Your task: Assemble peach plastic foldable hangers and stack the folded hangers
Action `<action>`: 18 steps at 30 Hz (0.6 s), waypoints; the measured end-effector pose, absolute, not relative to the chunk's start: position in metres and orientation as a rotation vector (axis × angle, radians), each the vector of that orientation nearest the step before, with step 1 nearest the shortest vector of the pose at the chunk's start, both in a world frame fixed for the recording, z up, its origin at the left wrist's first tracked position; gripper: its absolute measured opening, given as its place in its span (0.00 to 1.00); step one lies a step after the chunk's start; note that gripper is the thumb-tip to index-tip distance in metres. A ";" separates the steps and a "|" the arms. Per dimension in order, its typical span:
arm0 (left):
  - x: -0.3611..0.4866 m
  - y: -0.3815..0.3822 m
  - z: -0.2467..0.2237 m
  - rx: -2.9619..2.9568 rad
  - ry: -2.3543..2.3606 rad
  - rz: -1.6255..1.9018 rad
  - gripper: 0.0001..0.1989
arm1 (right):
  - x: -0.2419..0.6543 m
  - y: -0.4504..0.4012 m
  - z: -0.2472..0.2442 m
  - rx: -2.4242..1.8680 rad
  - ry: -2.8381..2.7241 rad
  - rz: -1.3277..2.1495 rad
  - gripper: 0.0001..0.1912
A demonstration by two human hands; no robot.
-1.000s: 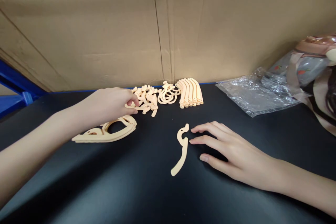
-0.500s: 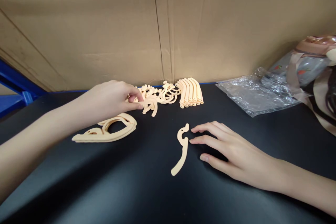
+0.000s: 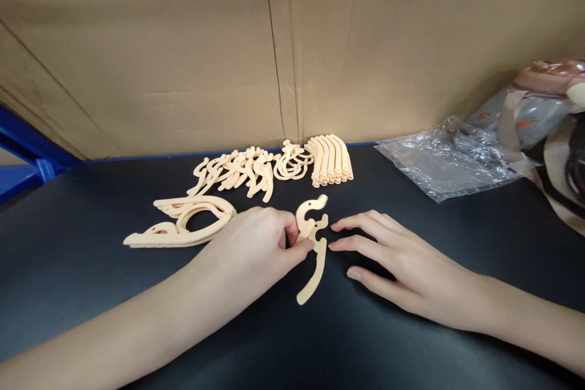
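My left hand [image 3: 269, 241] pinches a beige hook-ended hanger piece [image 3: 302, 212] between thumb and fingers; its lower part is hidden by the hand. It overlaps, in view, a second hooked piece [image 3: 315, 268] lying on the black table, and I cannot tell whether the two touch. Just right of that flat piece, my right hand [image 3: 397, 262] hovers or rests with fingers apart, holding nothing. To the left lie folded hangers [image 3: 173, 234], stacked and partly behind my left hand.
Along the back of the black table [image 3: 219, 347] are a pile of hooked pieces [image 3: 242, 170], several curved rings [image 3: 292, 164] and a neat row of curved arms [image 3: 331, 161]. A clear plastic bag [image 3: 439, 164] and a strapped bottle [image 3: 534, 103] are at right. Cardboard [image 3: 183, 61] stands behind.
My left hand has come from the pile toward the middle, carrying a hooked hanger piece over to the one on the table. My right hand has hardly moved.
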State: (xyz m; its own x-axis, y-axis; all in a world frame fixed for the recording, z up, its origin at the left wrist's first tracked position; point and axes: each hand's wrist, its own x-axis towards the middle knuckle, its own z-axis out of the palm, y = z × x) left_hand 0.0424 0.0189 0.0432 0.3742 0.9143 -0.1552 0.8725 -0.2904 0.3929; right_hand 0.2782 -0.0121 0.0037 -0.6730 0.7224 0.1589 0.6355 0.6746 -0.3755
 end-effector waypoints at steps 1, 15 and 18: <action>0.043 0.018 0.042 2.233 1.531 0.144 0.18 | 0.278 -0.012 0.004 -1.080 -2.595 0.422 0.16; 0.058 0.000 0.030 1.928 1.304 0.133 0.22 | 0.279 -0.012 0.002 -1.161 -2.424 0.501 0.16; 0.059 0.002 0.026 2.133 1.328 0.187 0.22 | 0.279 -0.012 0.002 -1.113 -2.467 0.498 0.16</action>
